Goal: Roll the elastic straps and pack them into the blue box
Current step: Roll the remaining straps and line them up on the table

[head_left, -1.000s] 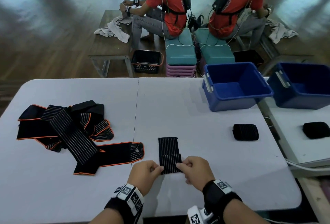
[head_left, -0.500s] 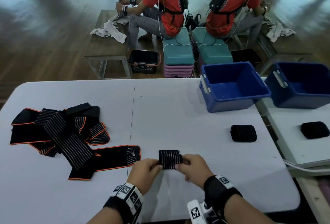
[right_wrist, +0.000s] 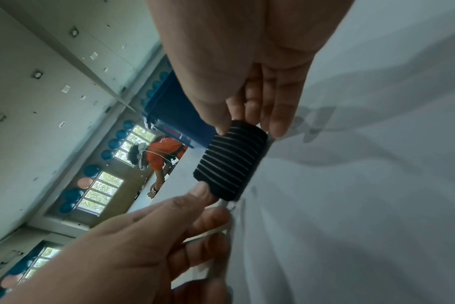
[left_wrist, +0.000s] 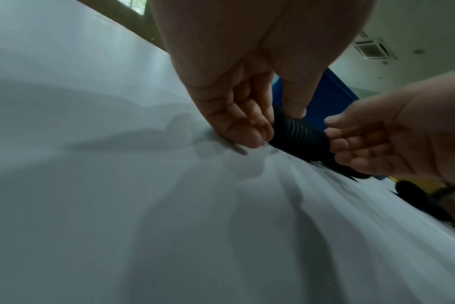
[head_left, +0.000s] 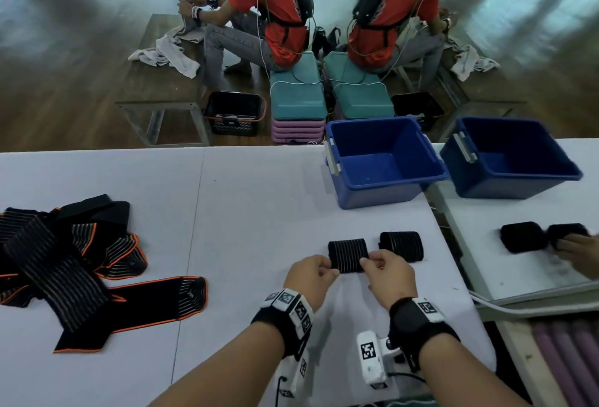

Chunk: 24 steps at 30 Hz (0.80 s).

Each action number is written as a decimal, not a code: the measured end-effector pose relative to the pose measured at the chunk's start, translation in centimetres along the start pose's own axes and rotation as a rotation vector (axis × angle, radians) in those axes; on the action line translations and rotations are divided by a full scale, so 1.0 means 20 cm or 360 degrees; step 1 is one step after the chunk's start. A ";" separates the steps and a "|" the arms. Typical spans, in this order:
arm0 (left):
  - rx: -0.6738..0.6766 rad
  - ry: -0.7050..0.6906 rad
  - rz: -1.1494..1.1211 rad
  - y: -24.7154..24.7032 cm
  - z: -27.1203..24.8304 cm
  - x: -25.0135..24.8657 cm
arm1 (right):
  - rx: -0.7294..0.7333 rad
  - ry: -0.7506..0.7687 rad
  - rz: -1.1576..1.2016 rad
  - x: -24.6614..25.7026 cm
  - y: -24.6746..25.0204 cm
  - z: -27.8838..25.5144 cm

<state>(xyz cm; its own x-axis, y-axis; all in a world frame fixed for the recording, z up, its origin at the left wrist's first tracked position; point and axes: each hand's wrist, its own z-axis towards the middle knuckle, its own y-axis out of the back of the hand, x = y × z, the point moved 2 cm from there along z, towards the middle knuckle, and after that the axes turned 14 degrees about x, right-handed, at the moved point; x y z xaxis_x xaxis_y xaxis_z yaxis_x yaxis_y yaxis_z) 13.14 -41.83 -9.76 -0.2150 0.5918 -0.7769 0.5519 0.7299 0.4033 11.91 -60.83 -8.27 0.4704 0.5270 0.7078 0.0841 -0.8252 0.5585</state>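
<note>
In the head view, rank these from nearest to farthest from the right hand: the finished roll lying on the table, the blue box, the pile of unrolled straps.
From the right hand:
1. Finished roll, just beyond it.
2. Blue box, farther back.
3. Pile of unrolled straps, far left.

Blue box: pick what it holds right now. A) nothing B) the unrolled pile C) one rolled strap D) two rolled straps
A: the blue box shows only its bare floor, while one rolled strap lies on the table and the other roll sits between the left hand and right hand.
</note>
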 end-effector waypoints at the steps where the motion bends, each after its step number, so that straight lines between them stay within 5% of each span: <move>1: 0.0054 -0.0039 0.0017 -0.03 0.02 -0.02 | -0.0022 0.0019 -0.0072 -0.01 0.05 0.01; 5: 0.0182 -0.0113 0.0120 -0.06 -0.05 -0.01 | -0.0127 0.0119 -0.0224 0.03 0.17 -0.02; 9: 0.0120 -0.0130 0.0095 0.08 -0.26 0.11 | 0.0010 0.0303 -0.0242 0.18 0.08 -0.08; 16: -0.0430 -0.0132 0.0016 0.62 -0.74 0.39 | 0.0520 0.0563 -0.0427 0.60 -0.51 -0.19; 19: -0.0711 -0.0082 0.0244 0.86 -0.90 0.58 | 0.0682 0.0679 -0.0512 0.79 -0.78 -0.26; 24: -0.0986 0.0271 0.0596 1.15 -1.09 0.91 | 0.0862 0.0830 -0.0623 1.10 -1.20 -0.35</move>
<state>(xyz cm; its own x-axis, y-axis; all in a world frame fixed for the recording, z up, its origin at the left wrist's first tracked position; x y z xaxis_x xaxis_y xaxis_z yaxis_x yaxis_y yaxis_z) 4.38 -6.82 -4.11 -0.2516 0.8468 -0.4686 0.0677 0.4984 0.8643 14.12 -28.05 -3.19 -0.1345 0.7114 0.6898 0.6283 -0.4771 0.6145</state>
